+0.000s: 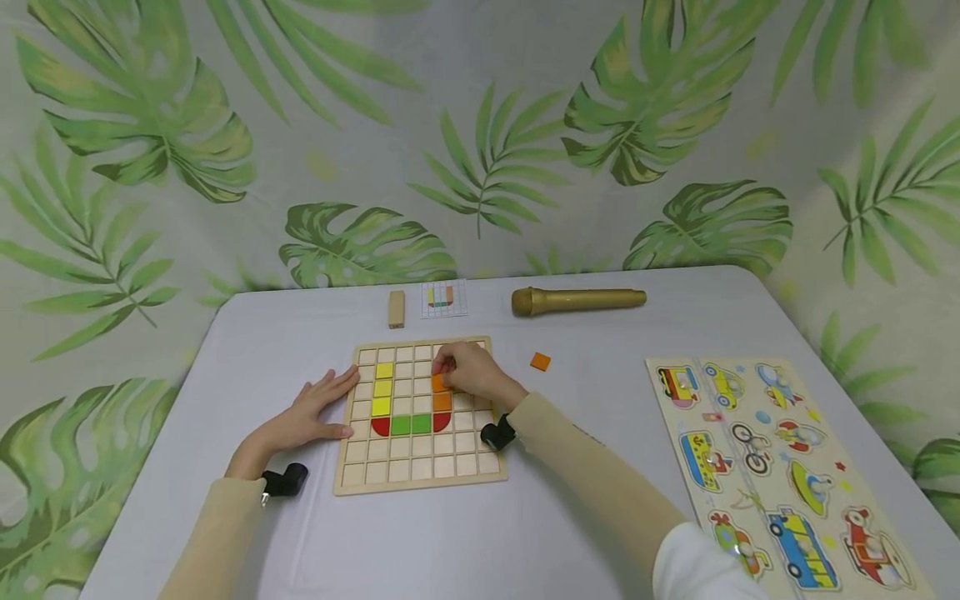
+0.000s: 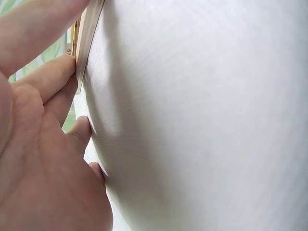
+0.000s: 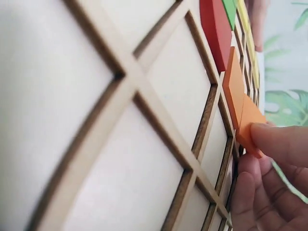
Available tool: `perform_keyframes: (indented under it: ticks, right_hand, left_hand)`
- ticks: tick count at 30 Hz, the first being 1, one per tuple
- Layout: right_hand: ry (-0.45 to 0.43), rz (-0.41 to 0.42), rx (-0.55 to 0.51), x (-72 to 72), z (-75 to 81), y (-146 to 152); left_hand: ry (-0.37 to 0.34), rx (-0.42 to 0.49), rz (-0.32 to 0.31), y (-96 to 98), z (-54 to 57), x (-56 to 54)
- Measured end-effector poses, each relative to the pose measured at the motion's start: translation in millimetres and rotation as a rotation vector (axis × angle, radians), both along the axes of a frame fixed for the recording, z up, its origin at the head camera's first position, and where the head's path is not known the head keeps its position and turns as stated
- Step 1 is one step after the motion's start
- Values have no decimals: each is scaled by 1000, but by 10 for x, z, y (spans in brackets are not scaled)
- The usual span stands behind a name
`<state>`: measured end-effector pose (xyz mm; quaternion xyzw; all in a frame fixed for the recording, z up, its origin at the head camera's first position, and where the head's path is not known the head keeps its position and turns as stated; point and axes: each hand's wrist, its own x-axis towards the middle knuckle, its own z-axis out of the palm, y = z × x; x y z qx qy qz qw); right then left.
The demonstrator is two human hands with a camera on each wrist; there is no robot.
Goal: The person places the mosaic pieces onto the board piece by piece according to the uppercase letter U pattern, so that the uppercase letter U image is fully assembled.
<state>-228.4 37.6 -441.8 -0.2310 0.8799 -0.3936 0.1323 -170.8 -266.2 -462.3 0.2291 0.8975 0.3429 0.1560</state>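
Note:
My right hand pinches an orange square tile between thumb and fingers at the wooden grid board. This tile is tilted and touches the orange tile lying in the cell beside it. The fingers of my left hand are spread, and they touch the board's left edge. In the grid, a column of yellow tiles, two red rounded corner tiles and two green tiles form a U with the orange ones. One loose orange tile lies right of the board.
Behind the board are a small wooden block, a pattern card and a gold microphone. A vehicle picture puzzle board lies at the right. A leaf-patterned cloth hangs behind the white table.

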Motion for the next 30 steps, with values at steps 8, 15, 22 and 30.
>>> perform_keyframes:
  ticks: [8, 15, 22, 30]
  right_hand:
    - [17, 16, -10, -7, -41, 54]
    - [-80, -47, -163, -100, -37, 420]
    - [-147, -137, -226, -194, -43, 1008]
    - [-105, -207, -180, -198, -33, 1442]
  left_hand:
    - [-6, 2, 3, 8, -12, -3]
    - [-5, 10, 2, 19, 0, 3]
    - [-3, 17, 2, 0, -29, 1]
    - [10, 13, -2, -3, -25, -8]
